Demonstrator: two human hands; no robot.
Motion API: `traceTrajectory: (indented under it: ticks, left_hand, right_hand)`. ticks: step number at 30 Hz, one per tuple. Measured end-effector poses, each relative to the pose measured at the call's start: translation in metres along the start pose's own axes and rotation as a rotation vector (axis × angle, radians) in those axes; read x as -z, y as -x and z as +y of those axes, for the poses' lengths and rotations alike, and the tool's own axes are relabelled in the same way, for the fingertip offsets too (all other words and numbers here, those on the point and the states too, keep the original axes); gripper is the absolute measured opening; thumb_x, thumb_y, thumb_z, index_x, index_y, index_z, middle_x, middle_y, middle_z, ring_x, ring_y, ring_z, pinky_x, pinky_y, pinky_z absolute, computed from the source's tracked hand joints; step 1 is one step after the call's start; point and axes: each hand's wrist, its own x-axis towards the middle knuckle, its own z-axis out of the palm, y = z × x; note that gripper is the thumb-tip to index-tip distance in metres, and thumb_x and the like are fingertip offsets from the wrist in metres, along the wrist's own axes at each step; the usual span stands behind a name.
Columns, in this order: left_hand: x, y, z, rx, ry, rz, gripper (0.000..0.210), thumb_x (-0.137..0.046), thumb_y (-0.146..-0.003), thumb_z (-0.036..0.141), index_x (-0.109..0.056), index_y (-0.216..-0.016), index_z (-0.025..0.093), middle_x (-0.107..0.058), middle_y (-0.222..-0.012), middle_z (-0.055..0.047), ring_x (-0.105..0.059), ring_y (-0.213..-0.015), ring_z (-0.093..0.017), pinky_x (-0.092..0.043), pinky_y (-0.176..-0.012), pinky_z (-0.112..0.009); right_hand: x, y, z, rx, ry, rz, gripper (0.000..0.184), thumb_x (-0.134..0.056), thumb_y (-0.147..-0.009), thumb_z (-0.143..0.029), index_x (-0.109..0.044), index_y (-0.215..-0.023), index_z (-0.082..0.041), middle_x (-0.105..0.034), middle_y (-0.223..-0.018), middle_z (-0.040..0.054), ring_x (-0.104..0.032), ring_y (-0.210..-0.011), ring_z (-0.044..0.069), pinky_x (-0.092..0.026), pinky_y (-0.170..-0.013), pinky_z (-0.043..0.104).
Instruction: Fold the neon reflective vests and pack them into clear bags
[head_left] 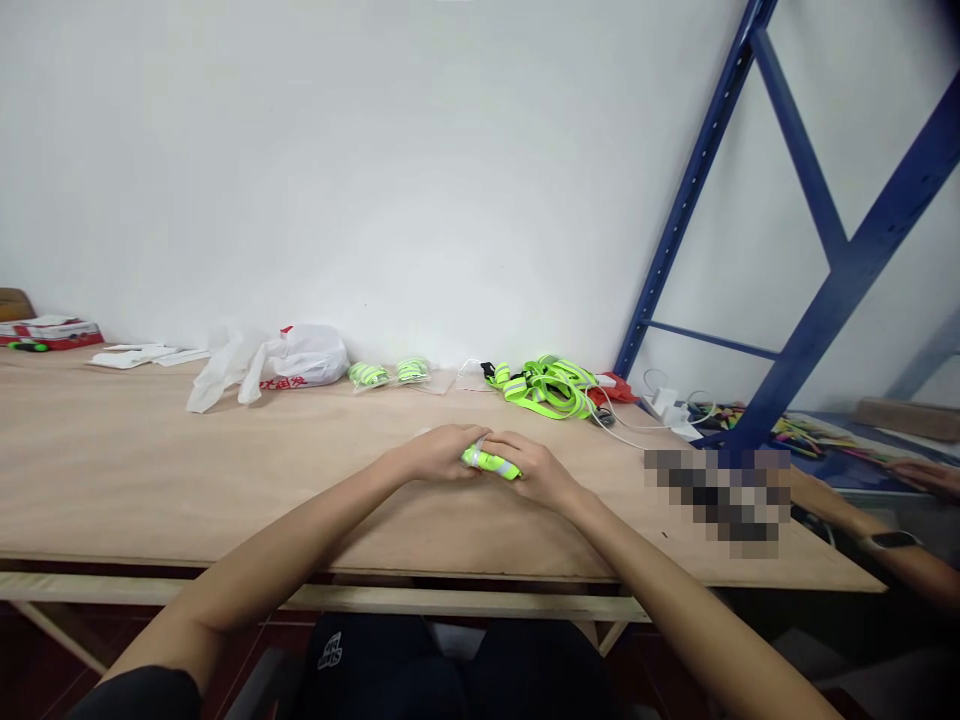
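Observation:
Both of my hands meet over the middle of the table, closed around one folded bundle of neon-yellow reflective strap with a silver-grey stripe. My left hand grips its left end, and my right hand covers the top and right end. The fingers hide part of the bundle. Beyond my hands, near the wall, lie two similar strap bundles in clear plastic bags. A loose tangle of the same neon strap, with a black buckle at its left, lies behind and to the right of my right hand.
Left along the wall are a white plastic bag, white papers and a red-white box. White cables and a charger sit at right, near a blue metal frame. Another person's arm reaches in from the right, beside a blurred-out patch.

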Motion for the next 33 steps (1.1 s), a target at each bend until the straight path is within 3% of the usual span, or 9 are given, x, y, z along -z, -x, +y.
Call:
traceTrajectory:
  ticks: [4, 9, 12, 17, 20, 24, 28, 31, 33]
  left_hand:
    - [0.005, 0.000, 0.003, 0.050, -0.032, 0.043, 0.038, -0.063, -0.087, 0.032, -0.057, -0.121, 0.016, -0.069, -0.115, -0.012, -0.067, -0.101, -0.030, -0.049, -0.083, -0.035]
    - [0.001, 0.001, -0.001, 0.163, -0.211, 0.061, 0.055, -0.072, -0.076, 0.021, -0.053, -0.128, 0.014, -0.062, -0.127, -0.016, -0.060, -0.116, -0.034, -0.048, -0.091, -0.038]
    - [0.004, 0.004, -0.003, 0.123, -0.200, 0.041, 0.052, -0.070, -0.076, 0.014, -0.055, -0.125, 0.014, -0.060, -0.127, -0.018, -0.058, -0.116, -0.034, -0.047, -0.094, -0.038]
    - [0.017, 0.005, -0.002, 0.210, 0.019, 0.111, 0.061, -0.073, -0.077, 0.024, -0.050, -0.132, 0.014, -0.071, -0.104, -0.011, -0.066, -0.094, -0.030, -0.048, -0.077, -0.033]
    - [0.022, -0.002, -0.001, 0.284, 0.225, 0.199, 0.052, -0.081, -0.070, 0.035, -0.063, -0.114, 0.014, -0.072, -0.098, -0.007, -0.066, -0.091, -0.028, -0.047, -0.075, -0.030]
    - [0.020, -0.012, 0.000, 0.298, 0.758, 0.229, 0.043, -0.082, -0.070, 0.039, -0.071, -0.102, 0.013, -0.074, -0.102, -0.006, -0.067, -0.097, -0.026, -0.049, -0.083, -0.031]
    - [0.011, -0.015, 0.003, 0.364, 1.259, 0.128, 0.048, -0.085, -0.071, 0.042, -0.072, -0.109, 0.014, -0.074, -0.113, -0.010, -0.068, -0.102, -0.026, -0.051, -0.088, -0.034]
    - [0.006, -0.017, 0.007, 0.391, 1.461, 0.057, 0.050, -0.084, -0.074, 0.044, -0.072, -0.112, 0.014, -0.072, -0.119, -0.013, -0.069, -0.102, -0.026, -0.054, -0.087, -0.035]
    - [0.004, -0.019, 0.010, 0.341, 1.540, 0.069, 0.050, -0.081, -0.078, 0.044, -0.071, -0.115, 0.013, -0.071, -0.120, -0.015, -0.069, -0.103, -0.027, -0.054, -0.087, -0.036]
  right_hand:
    - [0.005, -0.017, 0.004, -0.010, -0.057, -0.034, 0.033, -0.064, -0.092, -0.025, -0.068, -0.125, -0.029, -0.068, -0.120, 0.0108, -0.067, -0.108, 0.024, -0.056, -0.092, 0.038]
    - [-0.005, -0.025, 0.010, -0.078, -0.172, 0.043, 0.028, -0.072, -0.087, -0.028, -0.072, -0.114, -0.026, -0.065, -0.112, 0.0100, -0.064, -0.106, 0.025, -0.054, -0.091, 0.039]
    - [-0.013, -0.023, 0.010, -0.196, -0.278, 0.094, 0.029, -0.075, -0.082, -0.029, -0.072, -0.110, -0.026, -0.067, -0.108, 0.0072, -0.065, -0.102, 0.024, -0.053, -0.091, 0.039]
    - [-0.010, -0.025, 0.014, -0.478, -0.440, 0.212, 0.046, -0.084, -0.069, -0.038, -0.066, -0.109, -0.023, -0.068, -0.107, 0.0046, -0.064, -0.098, 0.025, -0.051, -0.090, 0.039]
    - [-0.002, -0.030, 0.022, -0.590, -0.506, 0.329, 0.062, -0.085, -0.064, -0.045, -0.058, -0.115, -0.023, -0.066, -0.106, 0.0043, -0.063, -0.097, 0.025, -0.053, -0.086, 0.038]
    - [0.011, -0.042, 0.031, -0.596, -0.553, 0.393, 0.067, -0.084, -0.066, -0.048, -0.054, -0.121, -0.025, -0.064, -0.116, 0.0063, -0.060, -0.112, 0.026, -0.049, -0.096, 0.039]
    - [0.033, -0.061, 0.034, -0.639, -0.652, 0.240, 0.056, -0.086, -0.061, -0.043, -0.063, -0.109, -0.024, -0.067, -0.114, 0.0050, -0.061, -0.109, 0.025, -0.049, -0.095, 0.038]
    - [0.049, -0.078, 0.033, -0.691, -0.767, 0.053, 0.050, -0.088, -0.058, -0.038, -0.069, -0.101, -0.023, -0.070, -0.106, 0.0031, -0.065, -0.092, 0.022, -0.052, -0.085, 0.035]
    - [0.058, -0.087, 0.032, -0.715, -0.788, -0.015, 0.047, -0.088, -0.057, -0.036, -0.071, -0.099, -0.023, -0.071, -0.100, 0.0017, -0.065, -0.083, 0.020, -0.052, -0.079, 0.033]
